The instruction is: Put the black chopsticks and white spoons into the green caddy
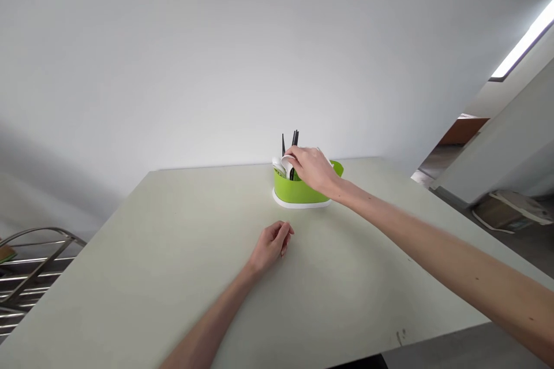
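A green utensil holder (298, 192) on a white base stands on the table near the wall. My right hand (312, 167) reaches over it, fingers pinched on a white spoon (286, 164) at its left part. Beside that lies another white spoon (277, 165) leaning in the holder. Black chopsticks (295, 138) stick up behind my fingers. My hand hides much of the holder's inside. In front of the holder my left hand (270, 244) rests on the table, fingers curled in, with nothing visible in it.
The pale table (208, 230) runs up to a white wall (225, 57). A metal rack (37, 277) stands beyond its left edge. On the floor at the right lies a bundle (511, 210). A dark object (363, 362) shows at the table's front edge.
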Motion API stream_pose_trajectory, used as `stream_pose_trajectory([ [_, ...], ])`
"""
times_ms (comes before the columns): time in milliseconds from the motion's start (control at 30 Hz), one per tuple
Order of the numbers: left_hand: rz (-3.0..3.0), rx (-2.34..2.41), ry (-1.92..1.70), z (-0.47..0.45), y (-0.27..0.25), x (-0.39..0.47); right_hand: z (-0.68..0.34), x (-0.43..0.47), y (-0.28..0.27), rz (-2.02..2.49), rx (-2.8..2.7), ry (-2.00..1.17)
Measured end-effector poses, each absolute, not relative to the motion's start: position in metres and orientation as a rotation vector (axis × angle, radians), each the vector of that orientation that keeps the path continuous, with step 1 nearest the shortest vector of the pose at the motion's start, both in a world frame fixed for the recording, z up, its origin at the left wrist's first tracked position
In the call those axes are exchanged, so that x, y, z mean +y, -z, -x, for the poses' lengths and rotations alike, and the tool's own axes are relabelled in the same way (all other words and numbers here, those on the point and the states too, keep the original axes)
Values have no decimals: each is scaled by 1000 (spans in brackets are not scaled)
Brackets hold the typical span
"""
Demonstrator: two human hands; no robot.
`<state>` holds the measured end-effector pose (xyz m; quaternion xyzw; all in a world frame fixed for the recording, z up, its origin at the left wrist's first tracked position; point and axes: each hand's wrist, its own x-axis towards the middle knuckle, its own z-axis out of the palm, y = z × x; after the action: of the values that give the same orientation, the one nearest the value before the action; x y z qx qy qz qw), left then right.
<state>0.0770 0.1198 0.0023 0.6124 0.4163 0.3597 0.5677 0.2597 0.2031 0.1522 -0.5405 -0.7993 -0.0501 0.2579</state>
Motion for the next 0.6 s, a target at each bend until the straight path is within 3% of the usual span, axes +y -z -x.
stream_pose_trajectory([
  [400,-1453,974,-847,-77,0,121,-260,184,-174,1706,-2272,418],
  [600,-1457,986,-839,-77,0,121,-255,193,-154,1601,-2374,625],
])
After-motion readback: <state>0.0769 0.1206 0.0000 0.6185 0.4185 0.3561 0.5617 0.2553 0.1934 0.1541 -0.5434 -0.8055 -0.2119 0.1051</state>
